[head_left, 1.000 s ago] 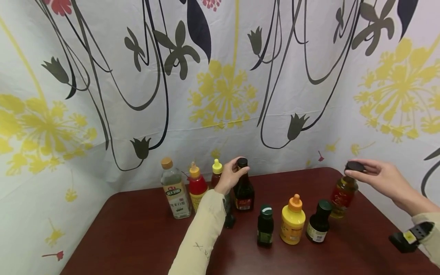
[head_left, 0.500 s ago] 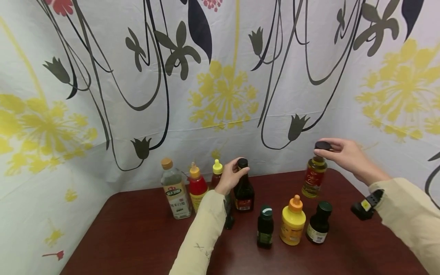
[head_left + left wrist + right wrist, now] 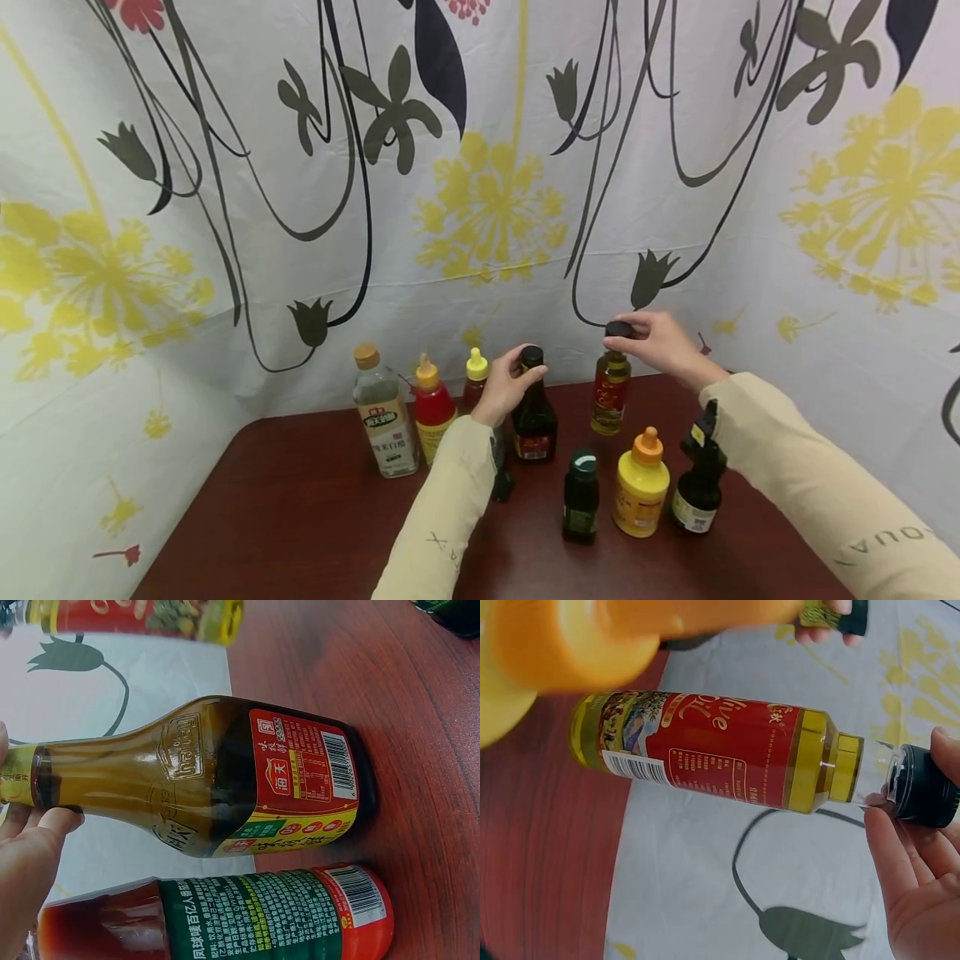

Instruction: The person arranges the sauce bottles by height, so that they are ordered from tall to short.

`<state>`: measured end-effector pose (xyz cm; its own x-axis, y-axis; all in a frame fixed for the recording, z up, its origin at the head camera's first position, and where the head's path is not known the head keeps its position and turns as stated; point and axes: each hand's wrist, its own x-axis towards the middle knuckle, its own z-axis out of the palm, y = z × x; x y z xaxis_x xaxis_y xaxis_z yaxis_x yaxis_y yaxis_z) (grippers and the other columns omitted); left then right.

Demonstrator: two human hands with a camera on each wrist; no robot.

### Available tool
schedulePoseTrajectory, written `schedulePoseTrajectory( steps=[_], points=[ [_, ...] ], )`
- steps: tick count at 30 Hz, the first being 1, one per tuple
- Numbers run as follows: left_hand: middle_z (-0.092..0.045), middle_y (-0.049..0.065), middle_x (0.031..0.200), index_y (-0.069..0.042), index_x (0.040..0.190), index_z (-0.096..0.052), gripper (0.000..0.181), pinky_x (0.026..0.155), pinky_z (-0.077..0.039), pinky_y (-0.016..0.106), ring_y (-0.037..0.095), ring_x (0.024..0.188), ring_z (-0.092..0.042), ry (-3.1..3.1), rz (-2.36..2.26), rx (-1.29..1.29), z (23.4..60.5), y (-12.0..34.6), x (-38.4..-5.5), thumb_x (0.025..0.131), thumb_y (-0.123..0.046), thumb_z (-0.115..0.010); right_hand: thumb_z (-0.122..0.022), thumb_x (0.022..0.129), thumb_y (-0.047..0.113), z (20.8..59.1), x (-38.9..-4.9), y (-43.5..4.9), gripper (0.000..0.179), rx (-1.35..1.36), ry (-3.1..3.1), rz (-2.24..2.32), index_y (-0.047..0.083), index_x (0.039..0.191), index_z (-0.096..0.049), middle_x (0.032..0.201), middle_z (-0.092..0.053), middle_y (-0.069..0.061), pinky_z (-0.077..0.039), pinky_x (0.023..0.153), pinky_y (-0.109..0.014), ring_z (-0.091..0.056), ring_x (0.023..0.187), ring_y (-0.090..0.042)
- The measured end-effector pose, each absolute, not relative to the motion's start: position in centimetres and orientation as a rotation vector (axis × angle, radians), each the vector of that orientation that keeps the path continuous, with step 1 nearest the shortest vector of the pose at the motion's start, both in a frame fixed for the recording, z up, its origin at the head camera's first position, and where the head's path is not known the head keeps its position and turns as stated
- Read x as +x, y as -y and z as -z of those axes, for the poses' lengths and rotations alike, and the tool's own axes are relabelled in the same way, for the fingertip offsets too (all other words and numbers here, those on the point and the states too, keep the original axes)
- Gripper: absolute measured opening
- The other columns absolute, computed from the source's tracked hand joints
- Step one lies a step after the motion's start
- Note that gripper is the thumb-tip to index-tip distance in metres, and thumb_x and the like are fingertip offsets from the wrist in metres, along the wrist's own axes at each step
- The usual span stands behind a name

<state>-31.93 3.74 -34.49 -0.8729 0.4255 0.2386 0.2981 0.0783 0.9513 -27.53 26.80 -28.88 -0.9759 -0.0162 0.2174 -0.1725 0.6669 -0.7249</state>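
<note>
Head view: near the back edge of the tabletop [image 3: 300, 487], the right hand [image 3: 663, 343] pinches the olive oil bottle [image 3: 609, 396] by its cap [image 3: 928, 784], the left hand [image 3: 504, 387] a dark sauce bottle [image 3: 536, 421]. Likely heavy, stiff and breakable, each is best gripped at the neck.

Head view: soft, even light, patterned cloth [image 3: 480, 208] pale grey-white, dark red table [image 3: 300, 517] much dimmer, fine label print smeared. Left wrist: brown bottle [image 3: 225, 772] fairly crisp, faint highlights on its glass. Right wrist: yellow bottle [image 3: 547, 652] close to the lens and badly out of focus at upper left, oil bottle [image 3: 727, 750] beyond it sharp enough for label lettering.
</note>
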Motion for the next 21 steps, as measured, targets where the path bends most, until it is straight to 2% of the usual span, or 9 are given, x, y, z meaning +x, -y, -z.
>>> schedulePoseTrajectory(
  steps=[13,21],
  points=[
    [-0.056,0.007,0.115,-0.01,0.12,-0.054,0.037,0.082,-0.046,0.031,0.018,0.103,-0.054,-2.243,-1.953,0.773,36.8,-4.4,-34.3,0.085,-0.016,-0.061,-0.063,0.083,0.013,31.3,-29.5,-24.2,0.048,0.297,2.749,-1.13,-0.012,0.12,-0.047,0.114,-0.051,-0.031,-0.049,0.076,-0.04,-0.052,0.103,-0.038],
    [-0.056,0.005,0.115,-0.012,0.122,-0.053,0.038,0.081,-0.046,0.029,0.016,0.101,-0.055,-2.242,-1.943,0.744,36.8,-4.3,-34.3,0.085,-0.017,-0.061,-0.063,0.083,0.013,32.4,-30.0,-24.2,0.047,0.331,2.781,-1.097,-0.012,0.119,-0.048,0.115,-0.05,-0.03,-0.049,0.076,-0.04,-0.051,0.104,-0.039]
  ],
)
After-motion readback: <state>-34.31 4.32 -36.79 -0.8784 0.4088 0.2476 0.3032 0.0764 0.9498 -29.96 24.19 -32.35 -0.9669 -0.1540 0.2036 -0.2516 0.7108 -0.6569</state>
